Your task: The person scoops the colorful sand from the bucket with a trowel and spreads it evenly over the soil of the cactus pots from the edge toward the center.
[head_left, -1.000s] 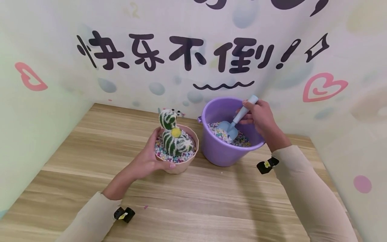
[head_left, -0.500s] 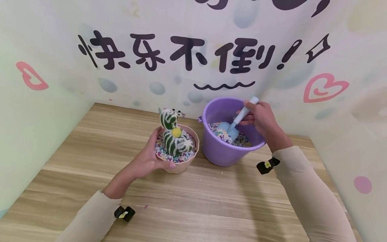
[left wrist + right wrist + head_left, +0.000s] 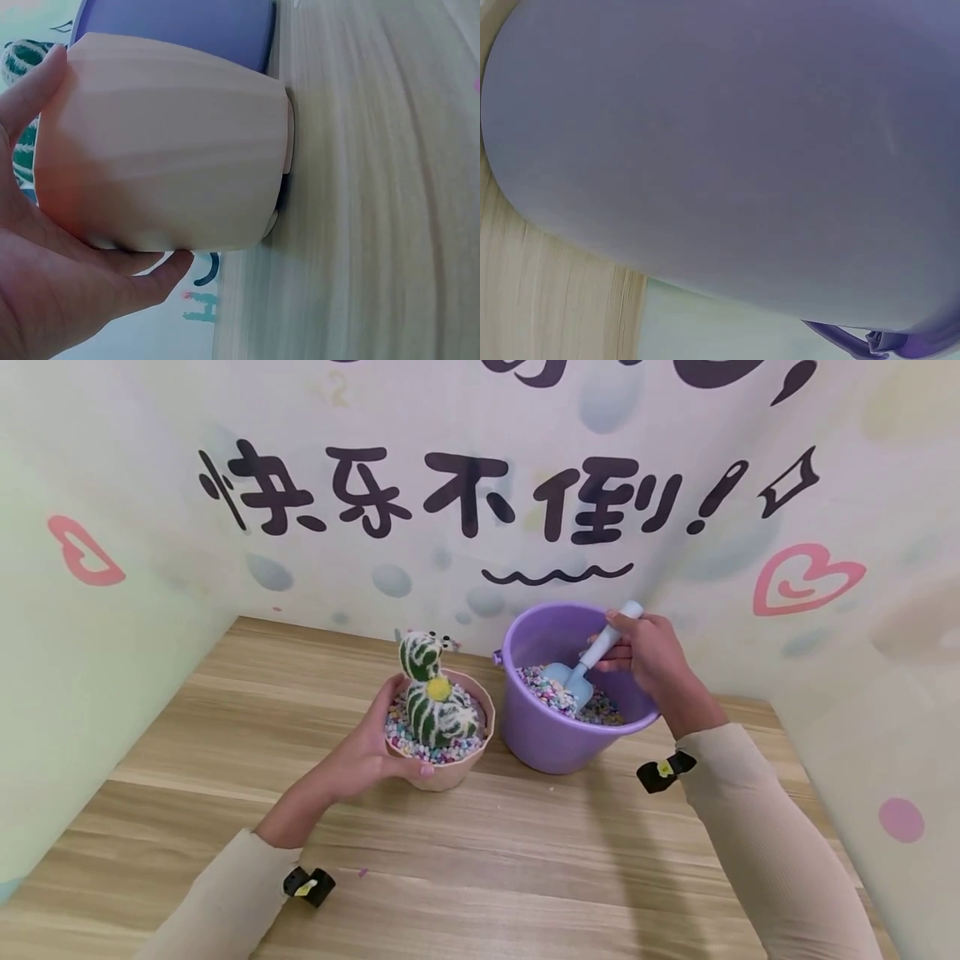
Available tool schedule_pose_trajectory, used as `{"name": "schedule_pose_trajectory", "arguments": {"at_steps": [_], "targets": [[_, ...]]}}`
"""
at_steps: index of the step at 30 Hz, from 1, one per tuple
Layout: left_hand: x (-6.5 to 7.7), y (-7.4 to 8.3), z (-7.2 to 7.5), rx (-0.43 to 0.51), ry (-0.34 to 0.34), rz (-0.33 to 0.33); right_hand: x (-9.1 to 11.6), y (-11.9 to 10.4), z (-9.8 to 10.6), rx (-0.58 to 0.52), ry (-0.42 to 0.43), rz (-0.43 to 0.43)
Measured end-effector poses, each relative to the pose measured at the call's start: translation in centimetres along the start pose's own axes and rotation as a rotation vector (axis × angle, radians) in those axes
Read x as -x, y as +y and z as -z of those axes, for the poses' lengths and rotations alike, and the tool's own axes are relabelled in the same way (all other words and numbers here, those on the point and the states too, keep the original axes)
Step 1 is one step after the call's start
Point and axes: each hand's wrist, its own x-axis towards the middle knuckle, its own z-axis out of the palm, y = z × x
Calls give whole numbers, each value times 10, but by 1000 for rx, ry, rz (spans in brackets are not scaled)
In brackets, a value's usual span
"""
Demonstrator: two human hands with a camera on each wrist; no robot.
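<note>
A pale pink flowerpot (image 3: 444, 775) stands on the table, with a green-and-white cactus (image 3: 429, 718) bearing a yellow flower among small coloured pebbles (image 3: 405, 739). My left hand (image 3: 367, 760) grips the pot from its left, thumb along the near side; the left wrist view shows the fingers round the pot's wall (image 3: 165, 142). To the right, my right hand (image 3: 652, 647) holds a light blue toy shovel (image 3: 600, 647) by its handle. The shovel's blade sits in the pebbles inside a purple bucket (image 3: 547, 747). The bucket's outer wall (image 3: 720, 165) fills the right wrist view and hides the right hand there.
A wood-grain table (image 3: 450, 877) carries both containers, with a few stray pebbles on it. Printed walls close it in at the back, left and right. The bucket stands close to the back wall (image 3: 375, 585), and its handle (image 3: 885, 341) hangs at the far side.
Hands, pot, bucket and shovel look almost still. The whole head view has shifted very slightly. Some pebbles around the shovel's blade appear to have settled a little.
</note>
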Motion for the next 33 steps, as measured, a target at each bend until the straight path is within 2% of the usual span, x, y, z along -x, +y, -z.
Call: {"name": "schedule_pose_trajectory", "arguments": {"at_steps": [7, 13, 18, 22, 27, 30, 33], "targets": [[-5, -4, 7, -16, -55, -3, 3, -2, 4, -24, 16, -8], [-3, -3, 8, -33, -60, 0, 5, -4, 3, -64, 29, -28], [4, 6, 2, -196, -19, 11, 7, -6, 4, -150, 43, -34], [9, 14, -7, -297, 47, 97, 9, -9, 5, -221, 46, -33], [9, 16, -18, -320, 129, 218, 13, -12, 7, -290, 65, -50], [6, 16, -20, -308, 150, 218, 16, -14, 9, -336, 81, -57], [3, 16, -18, -293, 144, 188, 18, -15, 12, -397, 93, -61]]}}
